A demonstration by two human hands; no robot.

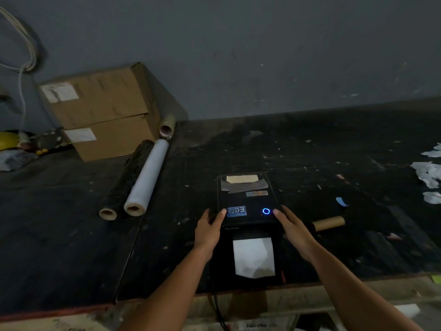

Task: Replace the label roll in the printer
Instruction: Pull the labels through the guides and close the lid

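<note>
A black label printer [247, 201] stands near the front edge of the dark table [310, 163], its blue ring light lit. White label paper [253, 258] hangs from its front slot. My left hand [208, 229] grips the lid's left front corner, thumb on top. My right hand [292, 229] holds the lid's right front corner the same way. Just right of the printer lies a cardboard core [330, 222].
Two long rolls lie left of the printer, one white [146, 177] and one dark [126, 180]. Two stacked cardboard boxes [100, 111] stand at the back left against the wall, a tube [167, 127] beside them. Torn paper scraps [429, 173] lie at the right edge.
</note>
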